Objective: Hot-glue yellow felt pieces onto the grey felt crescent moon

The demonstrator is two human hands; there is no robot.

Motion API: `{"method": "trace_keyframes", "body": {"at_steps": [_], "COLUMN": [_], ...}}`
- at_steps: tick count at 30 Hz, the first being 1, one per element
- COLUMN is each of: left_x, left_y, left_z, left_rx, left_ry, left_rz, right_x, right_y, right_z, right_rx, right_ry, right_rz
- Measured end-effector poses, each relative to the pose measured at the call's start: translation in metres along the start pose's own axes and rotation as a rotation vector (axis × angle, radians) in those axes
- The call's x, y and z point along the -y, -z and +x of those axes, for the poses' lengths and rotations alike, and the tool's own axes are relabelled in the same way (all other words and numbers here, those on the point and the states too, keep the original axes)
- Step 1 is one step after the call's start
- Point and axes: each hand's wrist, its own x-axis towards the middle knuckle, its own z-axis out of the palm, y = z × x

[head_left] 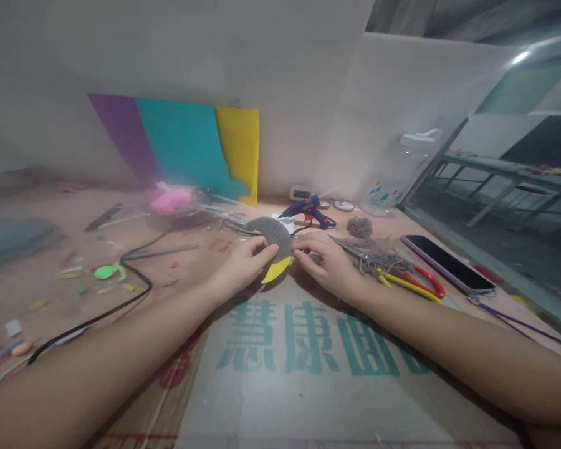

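Observation:
A crescent-shaped piece (277, 236), mostly covered in grey yarn with a bare yellow tip at its lower end, is in front of me. My left hand (243, 265) pinches its left edge between thumb and fingers. At the crescent's right edge, my right hand (326, 263) has thumb and fingertips closed together; what is between them is too small to make out. Loose grey yarn (383, 260) lies in a tangle to the right of that hand, by a tool with red and yellow handles (432, 284). Just beyond the crescent rests a blue glue gun (303, 209).
A phone (447, 264) and a clear bottle (383, 181) are on the right. Coloured sheets (182, 143) lean against the wall. Pink material in plastic (172, 199), a black cable (143, 280) and coloured scraps lie left. A printed sack (280, 399) covers the near surface.

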Motion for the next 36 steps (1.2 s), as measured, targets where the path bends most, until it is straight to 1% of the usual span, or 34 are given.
{"method": "trace_keyframes", "body": {"at_steps": [3, 6, 9, 11, 13, 17, 18, 20, 23, 24, 26, 29, 31, 33, 34, 36], "left_x": [0.003, 0.005, 0.002, -0.002, -0.007, -0.01, -0.011, -0.011, -0.012, -0.012, -0.011, -0.006, -0.002, 0.001, 0.001, 0.001], "left_y": [0.0, 0.001, -0.001, -0.002, -0.002, -0.002, -0.002, -0.001, -0.002, -0.003, -0.003, -0.004, -0.003, -0.002, -0.001, 0.001], "left_z": [0.002, 0.003, 0.001, -0.002, -0.005, -0.007, -0.007, -0.008, -0.01, -0.01, -0.01, -0.006, -0.003, 0.0, 0.002, 0.004], "left_rx": [-0.013, -0.025, 0.015, 0.035, 0.028, -0.089, -0.099, -0.06, 0.034, 0.044, 0.038, 0.004, -0.002, -0.01, -0.016, -0.03], "left_ry": [-0.021, -0.066, -0.114, -0.153, -0.168, -0.137, -0.129, -0.11, -0.073, -0.068, -0.07, -0.071, -0.048, -0.005, 0.019, 0.063], "left_rz": [0.007, 0.044, 0.086, 0.141, 0.169, 0.101, 0.1, 0.099, 0.062, 0.053, 0.036, 0.012, -0.004, -0.042, -0.071, -0.124], "right_x": [0.001, 0.0, 0.002, 0.006, 0.01, 0.012, 0.011, 0.007, 0.003, 0.002, 0.002, 0.001, 0.003, 0.005, 0.007, 0.009], "right_y": [0.002, 0.003, 0.005, 0.005, 0.007, 0.011, 0.012, 0.014, 0.011, 0.009, 0.004, -0.002, -0.002, 0.004, 0.01, 0.027], "right_z": [0.002, 0.004, 0.005, 0.005, 0.005, 0.004, 0.004, 0.004, 0.004, 0.004, 0.004, 0.003, 0.003, 0.005, 0.008, 0.015], "right_rx": [0.025, 0.019, 0.009, -0.012, -0.047, -0.146, -0.173, -0.184, -0.129, -0.111, -0.079, -0.011, 0.015, 0.022, 0.016, -0.005], "right_ry": [-0.109, -0.179, -0.232, -0.235, -0.221, -0.205, -0.186, -0.09, 0.141, 0.199, 0.261, 0.28, 0.285, 0.275, 0.245, 0.125], "right_rz": [0.069, 0.162, 0.221, 0.216, 0.189, 0.109, 0.081, 0.007, -0.122, -0.159, -0.216, -0.259, -0.26, -0.233, -0.211, -0.157]}}
